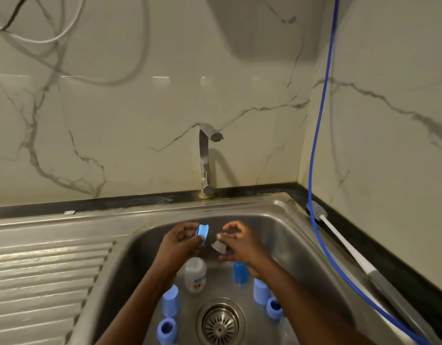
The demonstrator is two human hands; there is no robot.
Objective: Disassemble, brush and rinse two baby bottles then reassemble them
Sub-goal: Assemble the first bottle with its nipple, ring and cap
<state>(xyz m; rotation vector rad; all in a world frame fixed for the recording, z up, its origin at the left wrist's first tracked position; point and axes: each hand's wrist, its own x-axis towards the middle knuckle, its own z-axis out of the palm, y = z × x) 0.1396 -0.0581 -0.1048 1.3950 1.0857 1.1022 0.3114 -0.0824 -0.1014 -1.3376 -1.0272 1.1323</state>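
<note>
Two hands are working: my left hand (182, 241) is gripping the stiff blue screw ring (202, 231) by its rim, my right hand (242, 245) pinching the soft, likely slippery silicone teat (218, 247) just beside it.

Clear plastic bottle (195, 276) sits in the steel sink (145, 245) behind the round metal drain (220, 324), blue plastic caps (170, 303) either side; white-handled brush (344, 245) lies on the worktop's (389, 257) right edge.
</note>
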